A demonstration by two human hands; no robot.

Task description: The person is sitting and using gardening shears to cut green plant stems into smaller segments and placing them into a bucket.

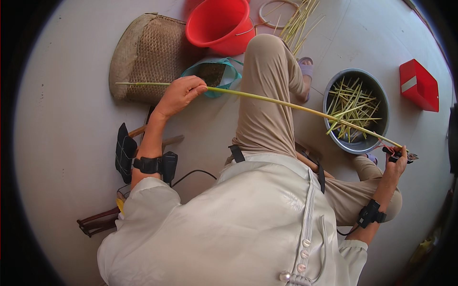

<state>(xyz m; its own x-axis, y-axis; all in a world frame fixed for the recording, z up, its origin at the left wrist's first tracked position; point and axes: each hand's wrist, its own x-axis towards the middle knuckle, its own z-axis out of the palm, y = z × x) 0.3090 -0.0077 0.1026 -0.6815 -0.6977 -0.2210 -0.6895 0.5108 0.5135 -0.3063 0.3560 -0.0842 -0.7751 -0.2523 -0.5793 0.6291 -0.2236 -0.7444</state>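
Observation:
A long, thin green-yellow stalk (286, 103) stretches across my lap, sloping down to the right. My left hand (182, 93) is closed around it, pinching it near its thinner end, which runs on past the fingers. At the thicker end, my right hand (397, 164) is closed, with the stalk tip at its fingers. The same hand also holds a small dark-handled tool (394, 155) with a metal end and some red cord; its exact kind is hard to make out. Cut green pieces (355, 107) lie crisscrossed in a metal basin (386, 102) beside my right hand.
A woven basket (157, 57), a red bucket (217, 28) and a teal bag (229, 76) with dark contents stand beyond my left hand. Loose stalks (300, 24) and a pale ring (281, 25) lie at the far side. A red box (420, 86) is at the right.

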